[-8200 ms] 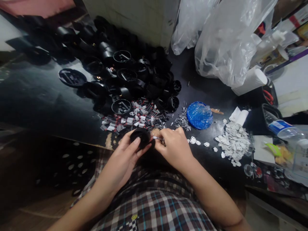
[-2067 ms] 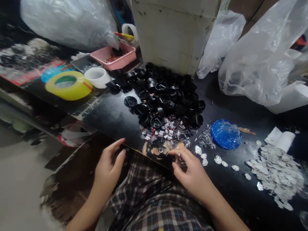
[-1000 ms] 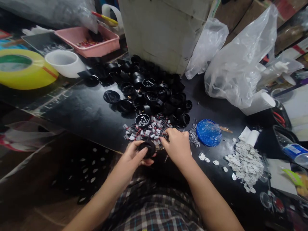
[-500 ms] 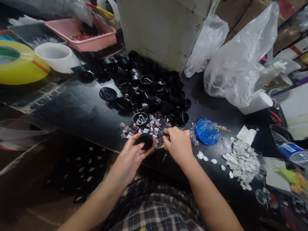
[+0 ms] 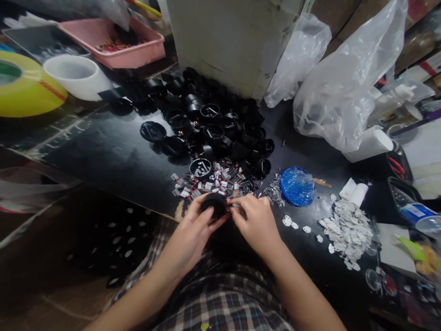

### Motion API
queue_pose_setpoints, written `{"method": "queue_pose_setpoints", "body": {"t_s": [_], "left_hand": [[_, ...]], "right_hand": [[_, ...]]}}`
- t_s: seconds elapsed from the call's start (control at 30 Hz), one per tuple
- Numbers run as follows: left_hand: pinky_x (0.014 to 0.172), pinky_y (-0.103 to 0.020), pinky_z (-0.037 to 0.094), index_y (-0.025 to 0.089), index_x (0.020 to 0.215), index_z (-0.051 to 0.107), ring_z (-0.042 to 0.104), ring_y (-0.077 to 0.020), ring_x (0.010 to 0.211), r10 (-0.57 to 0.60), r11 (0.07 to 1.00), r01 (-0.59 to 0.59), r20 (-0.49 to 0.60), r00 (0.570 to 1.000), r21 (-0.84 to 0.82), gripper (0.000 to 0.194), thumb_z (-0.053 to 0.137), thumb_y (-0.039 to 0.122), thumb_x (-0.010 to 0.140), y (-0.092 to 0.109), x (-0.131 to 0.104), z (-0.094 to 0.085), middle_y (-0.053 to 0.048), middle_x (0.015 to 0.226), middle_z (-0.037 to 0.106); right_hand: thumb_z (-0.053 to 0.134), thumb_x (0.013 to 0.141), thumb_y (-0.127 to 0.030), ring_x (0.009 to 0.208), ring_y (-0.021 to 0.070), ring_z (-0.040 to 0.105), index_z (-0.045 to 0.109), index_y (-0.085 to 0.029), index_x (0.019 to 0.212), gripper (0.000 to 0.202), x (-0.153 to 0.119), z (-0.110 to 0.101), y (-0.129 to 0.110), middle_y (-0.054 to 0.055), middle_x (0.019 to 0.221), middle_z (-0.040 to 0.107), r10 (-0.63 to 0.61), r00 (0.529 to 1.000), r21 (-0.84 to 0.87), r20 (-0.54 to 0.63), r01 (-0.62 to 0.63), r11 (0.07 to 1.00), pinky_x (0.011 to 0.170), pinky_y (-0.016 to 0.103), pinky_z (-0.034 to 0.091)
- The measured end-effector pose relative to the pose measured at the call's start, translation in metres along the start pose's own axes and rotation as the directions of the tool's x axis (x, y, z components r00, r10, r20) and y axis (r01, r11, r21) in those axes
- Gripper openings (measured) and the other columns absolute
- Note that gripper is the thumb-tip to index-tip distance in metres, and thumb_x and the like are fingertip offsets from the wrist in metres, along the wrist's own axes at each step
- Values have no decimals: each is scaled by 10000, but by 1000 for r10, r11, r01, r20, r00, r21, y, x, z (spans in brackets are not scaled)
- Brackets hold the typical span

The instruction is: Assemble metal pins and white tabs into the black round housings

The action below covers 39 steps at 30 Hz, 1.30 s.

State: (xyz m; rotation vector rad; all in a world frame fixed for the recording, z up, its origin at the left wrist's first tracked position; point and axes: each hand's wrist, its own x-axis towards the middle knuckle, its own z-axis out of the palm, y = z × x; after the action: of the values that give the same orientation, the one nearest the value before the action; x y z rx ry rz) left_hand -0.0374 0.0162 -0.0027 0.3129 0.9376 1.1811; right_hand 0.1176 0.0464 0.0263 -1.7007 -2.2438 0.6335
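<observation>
A round black part [image 5: 214, 205] sits in my left hand [image 5: 198, 223], its fingers and thumb wrapped round it. My right hand [image 5: 253, 218] is at the part's right side, with thumb and index finger pinched on something too small to make out. Just beyond both hands lies a pile of small grey-white and red pieces [image 5: 210, 186]. Behind that is a heap of black round housings [image 5: 213, 131], some holding small metal pieces. One shiny-rimmed black cup [image 5: 200, 168] stands among the small pieces.
A blue lid [image 5: 297, 186] and a pile of white flat pieces [image 5: 347, 232] lie to the right. Farther back are a pink tray [image 5: 138, 53], yellow tape roll [image 5: 31, 87], a large grey box [image 5: 230, 46] and plastic bags [image 5: 341, 92]. The table's front edge [image 5: 138, 204] runs near my left hand.
My right hand has drawn back from the small pieces to the black part's side. My left hand has shifted slightly right with the part, which is now turned more upright.
</observation>
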Motion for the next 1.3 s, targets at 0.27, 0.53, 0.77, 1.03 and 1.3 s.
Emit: {"method": "queue_pose_setpoints", "body": {"t_s": [0.27, 0.53, 0.77, 1.03, 1.3], "left_hand": [[941, -323, 553, 277, 1049, 670, 606, -185, 1110, -68, 995, 66, 29, 997, 70, 182, 662, 301, 869, -13, -2, 6, -7, 1142, 683], [1008, -381, 501, 269, 1076, 634, 652, -180, 1069, 32, 999, -33, -28, 999, -38, 206, 652, 267, 871, -17, 22, 20, -16, 1089, 715], [966, -363, 526, 255, 1047, 646, 672, -168, 1020, 40, 994, -42, -17, 999, -104, 173, 641, 229, 875, -15, 29, 24, -7, 1032, 733], [937, -408, 556, 241, 967, 656, 684, -189, 1005, -40, 972, 37, -8, 999, -230, 109, 564, 207, 920, -10, 19, 26, -20, 1011, 743], [911, -380, 579, 235, 964, 654, 688, -183, 998, -39, 975, 39, 7, 999, -219, 108, 555, 214, 925, -13, 16, 27, -25, 1014, 744]], "right_hand": [[530, 951, -178, 976, 174, 647, 649, -252, 1104, 208, -27, 7, 8, -2, 1095, 737, 67, 997, 205, -32, -59, 977, 860, 329, 346], [530, 954, -318, 880, 235, 645, 646, -183, 911, 183, 5, -8, 21, 68, 929, 704, 180, 979, -344, -98, -203, 917, 773, 385, 300], [526, 905, -260, 847, 246, 650, 618, -180, 846, 136, 21, -13, 19, 71, 930, 707, 194, 981, -375, -23, -188, 908, 747, 402, 320], [596, 871, -236, 904, 186, 636, 596, -205, 875, 31, 0, -12, 15, 7, 936, 700, 162, 986, 52, -28, -161, 986, 844, 357, 348], [601, 884, -189, 883, 174, 644, 680, -224, 945, 106, -12, -13, 15, 13, 936, 719, 152, 984, 370, -96, -106, 923, 810, 318, 433]]}}
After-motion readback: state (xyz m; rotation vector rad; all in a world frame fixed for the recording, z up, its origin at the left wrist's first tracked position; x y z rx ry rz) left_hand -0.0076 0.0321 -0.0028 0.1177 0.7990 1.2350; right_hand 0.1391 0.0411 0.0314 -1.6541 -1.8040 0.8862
